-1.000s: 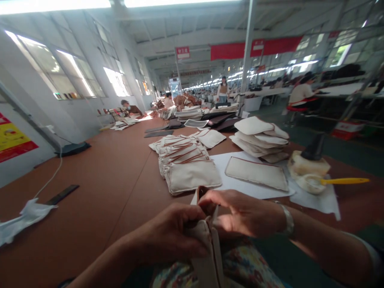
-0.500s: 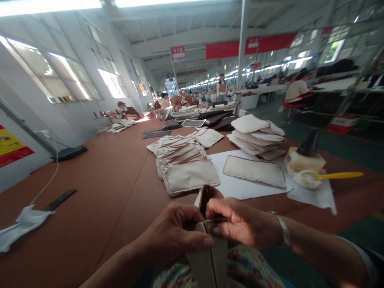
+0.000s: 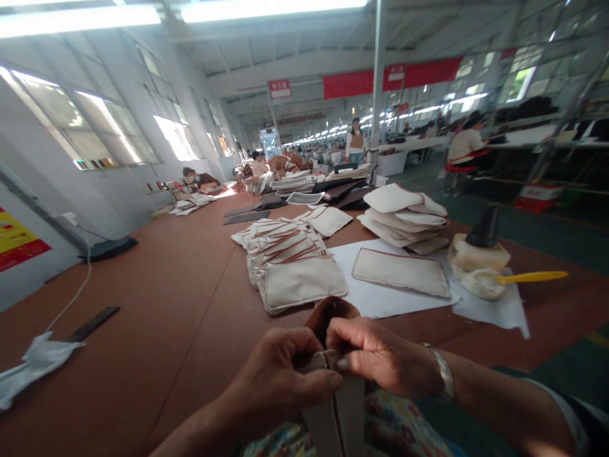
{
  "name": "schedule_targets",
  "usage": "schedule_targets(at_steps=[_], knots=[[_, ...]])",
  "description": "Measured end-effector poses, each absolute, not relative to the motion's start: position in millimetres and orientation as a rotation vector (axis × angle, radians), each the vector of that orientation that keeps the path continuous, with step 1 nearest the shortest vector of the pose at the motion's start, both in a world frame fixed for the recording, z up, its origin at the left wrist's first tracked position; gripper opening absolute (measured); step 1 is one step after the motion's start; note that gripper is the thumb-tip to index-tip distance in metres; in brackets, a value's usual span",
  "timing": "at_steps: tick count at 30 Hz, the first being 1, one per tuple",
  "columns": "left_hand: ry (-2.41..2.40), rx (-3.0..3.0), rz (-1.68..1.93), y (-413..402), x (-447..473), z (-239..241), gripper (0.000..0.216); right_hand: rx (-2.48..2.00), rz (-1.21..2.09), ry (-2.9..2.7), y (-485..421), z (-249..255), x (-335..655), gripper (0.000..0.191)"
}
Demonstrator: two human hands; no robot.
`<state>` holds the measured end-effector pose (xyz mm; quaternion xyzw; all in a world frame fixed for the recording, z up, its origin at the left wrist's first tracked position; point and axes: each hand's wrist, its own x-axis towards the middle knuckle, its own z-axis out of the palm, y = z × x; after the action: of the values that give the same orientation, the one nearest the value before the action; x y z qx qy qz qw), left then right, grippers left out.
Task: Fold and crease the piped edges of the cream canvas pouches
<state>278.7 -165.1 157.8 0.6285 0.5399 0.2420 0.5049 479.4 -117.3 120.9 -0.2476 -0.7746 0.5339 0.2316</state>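
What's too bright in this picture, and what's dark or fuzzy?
In the head view, the ceiling lights glare white and a window looks washed out; lower in the head view, the left hand and the piece look shaded; far off in the head view, the standing person looks fuzzy.

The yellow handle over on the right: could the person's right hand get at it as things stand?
Probably yes, after letting go: the right hand is pinching the cream piece, but nothing seems to block the way across the table to the yellow handle.
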Motion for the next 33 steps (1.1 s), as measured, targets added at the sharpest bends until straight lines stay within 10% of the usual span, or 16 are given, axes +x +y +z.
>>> schedule_targets(at_steps=[23,33], knots=[[1.153,1.216,0.596,-166,285,146,0.029,-0.73,1.377,-2.164,-122,136,488,0.033],[1.338,1.555,0.637,-174,290,149,0.027,-0.876,1.301,-2.202,-122,138,485,0.007]])
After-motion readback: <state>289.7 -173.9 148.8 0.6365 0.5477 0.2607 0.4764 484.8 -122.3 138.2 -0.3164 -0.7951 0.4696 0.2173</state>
